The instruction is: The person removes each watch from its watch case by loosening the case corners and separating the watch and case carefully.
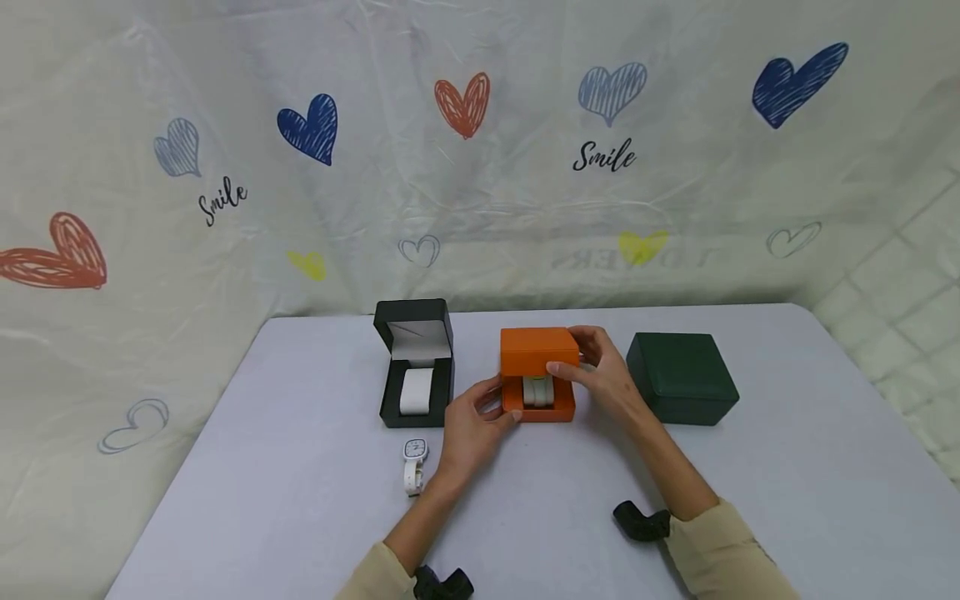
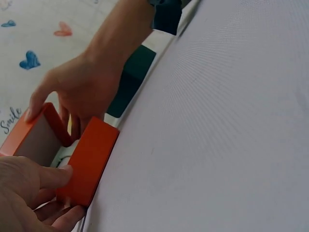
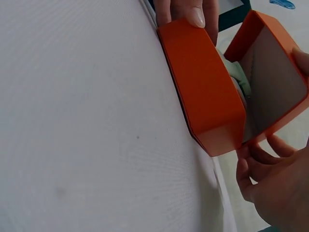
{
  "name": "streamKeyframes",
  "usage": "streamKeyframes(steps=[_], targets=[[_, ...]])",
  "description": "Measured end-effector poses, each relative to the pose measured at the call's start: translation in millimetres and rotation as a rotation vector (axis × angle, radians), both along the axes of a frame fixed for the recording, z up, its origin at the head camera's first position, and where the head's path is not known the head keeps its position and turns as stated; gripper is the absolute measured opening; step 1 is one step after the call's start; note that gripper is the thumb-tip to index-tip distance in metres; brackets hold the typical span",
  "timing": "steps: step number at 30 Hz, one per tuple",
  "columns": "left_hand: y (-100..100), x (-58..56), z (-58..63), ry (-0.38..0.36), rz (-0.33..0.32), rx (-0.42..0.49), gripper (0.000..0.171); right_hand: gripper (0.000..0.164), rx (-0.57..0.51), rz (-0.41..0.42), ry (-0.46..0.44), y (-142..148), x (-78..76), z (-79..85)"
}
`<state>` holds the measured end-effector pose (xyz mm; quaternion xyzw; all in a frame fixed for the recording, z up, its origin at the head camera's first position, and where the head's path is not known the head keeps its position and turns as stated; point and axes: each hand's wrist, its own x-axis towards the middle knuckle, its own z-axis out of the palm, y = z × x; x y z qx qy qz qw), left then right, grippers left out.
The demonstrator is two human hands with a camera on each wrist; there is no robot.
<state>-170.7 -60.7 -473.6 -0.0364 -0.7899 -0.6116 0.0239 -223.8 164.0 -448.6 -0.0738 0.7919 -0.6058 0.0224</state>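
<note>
An orange watch box (image 1: 538, 352) stands on the table with its lid partly raised. My left hand (image 1: 471, 432) grips the left side of its base, the thumb on the front wall in the left wrist view. My right hand (image 1: 609, 377) holds the lid by its right side, the thumb on the lid's front edge. Between lid and base shows a pale green watch (image 3: 236, 76), mostly hidden by the box walls. The lid's grey lining (image 3: 277, 72) faces the opening in the right wrist view.
Left of the orange box stands an open black watch box (image 1: 386, 408) with a white cushion (image 1: 416, 392) inside. A white watch (image 1: 414, 467) lies in front of it. On the right sits a closed dark green box (image 1: 681, 375). A heart-printed sheet (image 1: 510, 183) hangs behind the table (image 1: 555, 517).
</note>
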Motion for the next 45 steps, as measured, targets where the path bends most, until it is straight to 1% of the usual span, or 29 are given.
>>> streamKeyframes(steps=[4, 8, 16, 20, 26, 32, 39, 45], targets=[[0, -0.5, 0.1, 0.024, -0.004, -0.003, 0.060, 0.076, -0.004, -0.029, -0.029, -3, -3.7, 2.9], [0, -0.6, 1.1, 0.030, -0.007, 0.006, 0.060, 0.076, 0.005, -0.049, -0.050, -5, -6.7, 6.0], [3, 0.3, 2.3, 0.028, -0.004, 0.009, 0.058, 0.077, 0.075, -0.102, -0.124, -8, -11.7, 16.0], [4, 0.0, 2.2, 0.031, -0.004, 0.007, 0.057, 0.079, 0.112, -0.108, -0.144, -9, -15.1, 22.3], [3, -0.5, 2.7, 0.016, -0.006, -0.009, 0.059, 0.089, 0.126, -0.102, -0.189, -11, -23.7, 28.3], [2, -0.7, 3.8, 0.034, -0.020, -0.001, 0.058, 0.097, 0.143, -0.124, -0.242, -15, -29.8, 32.5], [0, -1.9, 6.3, 0.006, -0.025, -0.017, 0.058, 0.102, 0.148, -0.135, -0.282, -19, -29.3, 40.1], [-1, -1.7, 6.5, -0.001, -0.035, 0.000, 0.058, 0.103, 0.126, -0.111, -0.286, -16, -22.7, 40.1]])
